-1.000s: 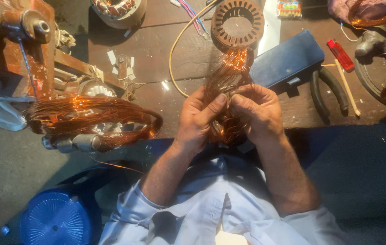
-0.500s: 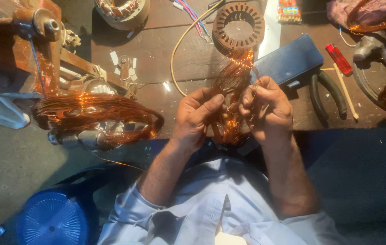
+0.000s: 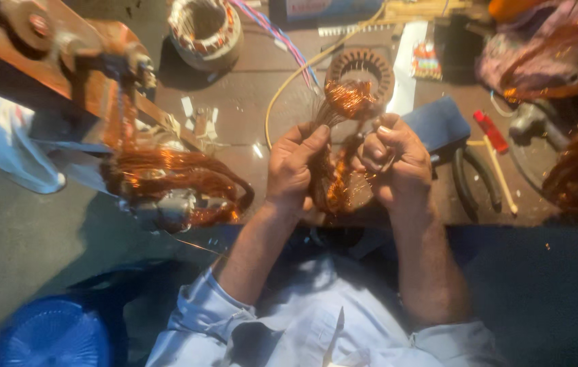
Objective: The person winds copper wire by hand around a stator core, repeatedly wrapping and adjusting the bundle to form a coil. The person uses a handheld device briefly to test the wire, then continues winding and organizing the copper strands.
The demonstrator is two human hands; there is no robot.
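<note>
A loose bundle of thin copper wire (image 3: pixel 340 129) rises between my two hands over the brown workbench (image 3: pixel 248 129). My left hand (image 3: pixel 293 168) grips the bundle's left side, thumb up along the strands. My right hand (image 3: pixel 397 163) is closed on its right side, fingers curled in. The wire's top end fans out in front of a round slotted stator core (image 3: pixel 363 68) lying on the bench. The lower part of the bundle is hidden between my palms.
A wooden winding machine (image 3: pixel 78 61) with a big copper coil (image 3: pixel 177 183) stands at the left. A wound stator (image 3: pixel 204 30) sits at the back. Pliers (image 3: pixel 469 183), a red tool (image 3: pixel 489 130) and a blue pad (image 3: pixel 438 122) lie right. A blue stool (image 3: pixel 51 333) is below left.
My hands have shifted slightly with the wire bundle, the right hand rising and closing tighter on the strands. The view has drifted toward the bench's back.
</note>
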